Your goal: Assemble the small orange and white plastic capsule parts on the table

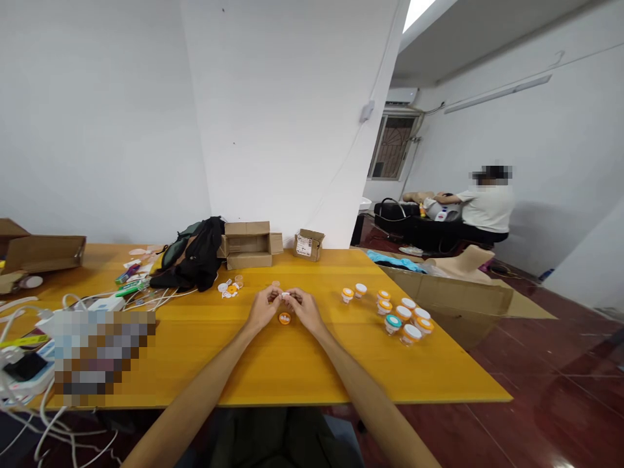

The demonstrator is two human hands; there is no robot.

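Note:
My left hand [264,307] and my right hand [303,308] meet above the middle of the table. Between their fingertips they pinch a small white piece [285,296], too small to name. Just below the hands an orange lid [285,318] with a white mark lies on the wood. A small clear cup [275,284] shows behind my fingers, partly hidden. To the left lie several white and orange flat pieces [228,289] beside another small clear cup [238,281].
Several lidded jars, one with a teal lid [392,322], stand on the table [312,377] at right. Cardboard boxes [248,246] and a black bag [202,257] line the back. Cables and a power strip [29,383] crowd the left. Another person [487,205] sits far right.

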